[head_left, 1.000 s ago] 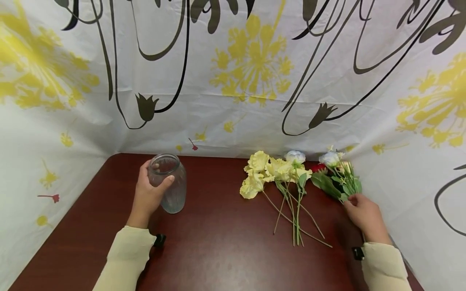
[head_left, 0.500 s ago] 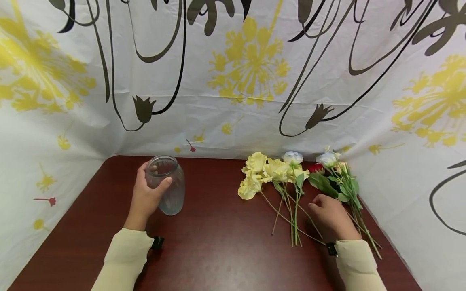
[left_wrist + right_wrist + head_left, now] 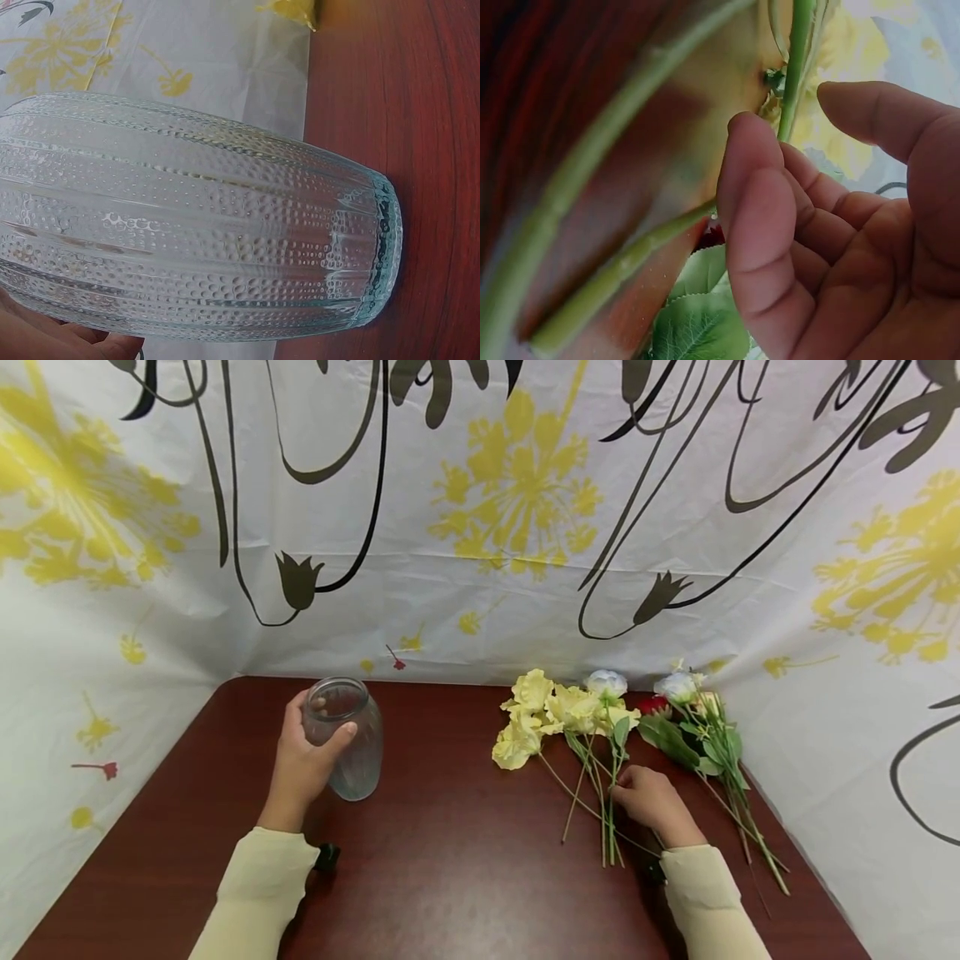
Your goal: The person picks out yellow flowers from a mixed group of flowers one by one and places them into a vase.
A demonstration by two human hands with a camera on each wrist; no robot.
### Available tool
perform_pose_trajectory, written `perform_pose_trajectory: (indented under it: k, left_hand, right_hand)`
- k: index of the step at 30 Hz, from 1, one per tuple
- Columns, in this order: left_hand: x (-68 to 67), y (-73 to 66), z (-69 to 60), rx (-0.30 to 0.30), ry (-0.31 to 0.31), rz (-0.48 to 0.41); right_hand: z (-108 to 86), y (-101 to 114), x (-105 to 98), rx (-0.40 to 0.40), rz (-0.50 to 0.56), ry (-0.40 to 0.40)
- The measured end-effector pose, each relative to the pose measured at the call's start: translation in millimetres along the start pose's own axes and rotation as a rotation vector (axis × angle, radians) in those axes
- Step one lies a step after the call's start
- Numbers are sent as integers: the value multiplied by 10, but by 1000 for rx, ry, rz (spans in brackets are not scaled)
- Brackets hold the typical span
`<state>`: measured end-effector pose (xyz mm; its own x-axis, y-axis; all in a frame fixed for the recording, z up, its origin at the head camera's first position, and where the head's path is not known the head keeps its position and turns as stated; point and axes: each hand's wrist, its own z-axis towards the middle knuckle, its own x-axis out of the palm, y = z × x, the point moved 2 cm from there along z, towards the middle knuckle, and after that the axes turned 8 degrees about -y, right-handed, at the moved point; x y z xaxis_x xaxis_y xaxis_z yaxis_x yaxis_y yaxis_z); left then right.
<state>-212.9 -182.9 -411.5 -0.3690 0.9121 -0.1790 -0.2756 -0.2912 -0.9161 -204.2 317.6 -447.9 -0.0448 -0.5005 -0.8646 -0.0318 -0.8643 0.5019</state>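
Observation:
On the left of the table, my left hand (image 3: 305,760) grips a clear glass vase (image 3: 358,756) near its rim, thumb on the near side. The left wrist view shows the dimpled, ribbed glass of the vase (image 3: 217,225), with part of the hand below it. My right hand (image 3: 654,804) is at the stems (image 3: 606,827) of the artificial flowers with yellow blooms (image 3: 573,710). In the right wrist view its fingers (image 3: 761,217) are bent and the thumb stands apart from them. A green stem (image 3: 799,67) passes in the gap; no pinch is visible.
Right of the yellow flowers lies a second bunch with a pale blue bloom (image 3: 677,687), a red bloom (image 3: 654,705) and leaves (image 3: 670,739). Another pale blue bloom (image 3: 606,683) rests behind the yellow ones. A white patterned cloth (image 3: 420,610) borders the dark red table (image 3: 465,877).
My right hand has left the bunch on the right and moved left to the yellow flowers' stems. The left hand and vase have stayed in place.

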Motion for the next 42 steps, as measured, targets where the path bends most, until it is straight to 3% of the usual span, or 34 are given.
perform_pose_trajectory:
  k: [10,16,20,32,42]
  left_hand:
    - [-2,-44,7,-19,11,2]
    - [-14,-292,-70,-29,14,1]
    - [-19,-377,-101,-24,15,-1]
    - [-16,-399,-110,-16,16,-5]
    - [-19,-447,-132,-10,17,-14]
  right_hand:
    - [-9,32,71,-4,-15,18]
    - [-10,23,74,22,12,32]
    - [-2,0,69,51,69,18]
    - [-2,-13,33,67,182,-16]
    - [18,-14,-9,51,184,-47]
